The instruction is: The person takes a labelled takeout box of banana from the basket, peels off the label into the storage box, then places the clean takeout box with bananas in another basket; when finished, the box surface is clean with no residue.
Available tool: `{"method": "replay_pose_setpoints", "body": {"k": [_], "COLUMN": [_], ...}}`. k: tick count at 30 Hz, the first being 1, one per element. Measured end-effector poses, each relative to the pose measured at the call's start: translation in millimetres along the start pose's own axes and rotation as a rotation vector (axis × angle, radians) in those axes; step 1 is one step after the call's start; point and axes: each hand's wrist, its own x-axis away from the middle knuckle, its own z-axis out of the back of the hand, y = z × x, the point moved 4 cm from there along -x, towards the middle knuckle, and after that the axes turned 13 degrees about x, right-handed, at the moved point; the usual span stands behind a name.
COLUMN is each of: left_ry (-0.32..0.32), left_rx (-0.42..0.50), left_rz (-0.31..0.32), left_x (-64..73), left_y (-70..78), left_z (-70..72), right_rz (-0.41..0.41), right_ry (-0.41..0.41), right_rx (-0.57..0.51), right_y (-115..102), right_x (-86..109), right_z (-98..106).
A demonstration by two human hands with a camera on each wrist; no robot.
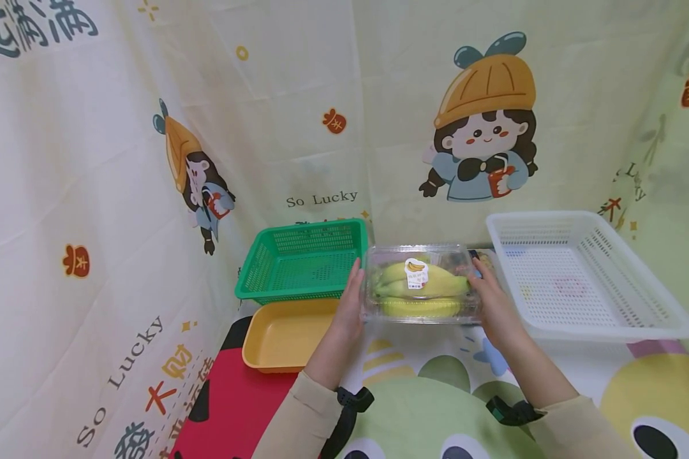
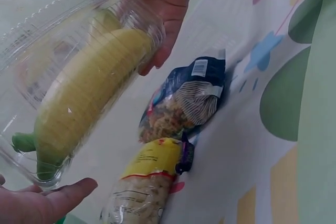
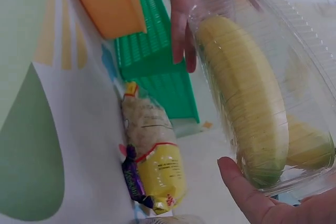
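A clear plastic box of bananas, with a white label on its lid, is held up between both hands. My left hand grips its left end and my right hand its right end. Seen from the wrists, the box hangs above the table, with fingers along its lower edges. Below it lie a yellow-and-clear bag of pale pieces, a small purple wrapped packet and a blue bag of spiral pasta. In the head view the box mostly hides these.
A green basket stands at the back left, with an orange tray in front of it. At the right is a large white basket. A printed curtain hangs behind and at the sides of the patterned table.
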Motion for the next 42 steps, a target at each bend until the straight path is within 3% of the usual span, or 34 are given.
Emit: {"method": "replay_pose_setpoints", "body": {"k": [8, 18, 25, 31, 38, 42], "left_ry": [-0.012, -0.006, 0.015, 0.048, 0.042, 0.038], "left_rx": [0.006, -0.079, -0.074, -0.081, -0.112, -0.129], "left_rz": [-0.007, -0.001, 0.017, 0.030, 0.063, 0.064], "left_x": [-0.3, 6.3, 12.3, 21.8, 34.7, 39.0], "left_y": [-1.9, -5.0, -11.2, -20.3, -38.8, -48.3], "left_z": [1.1, 2.2, 7.1, 12.1, 16.8, 19.8], "right_rz": [-0.006, -0.009, -0.042, 0.009, 0.115, 0.129], "right_ry": [0.002, -0.015, 0.006, -0.001, -0.006, 0.027], "right_rx": [0.005, 0.059, 0.229, 0.297, 0.195, 0.196], "right_y": [0.0, 3.1, 10.4, 21.1, 35.2, 45.6], "right_x": [1.4, 5.9, 10.1, 12.2, 13.2, 15.1], "right_z": [-1.1, -2.5, 1.4, 3.9, -1.2, -4.2]}}
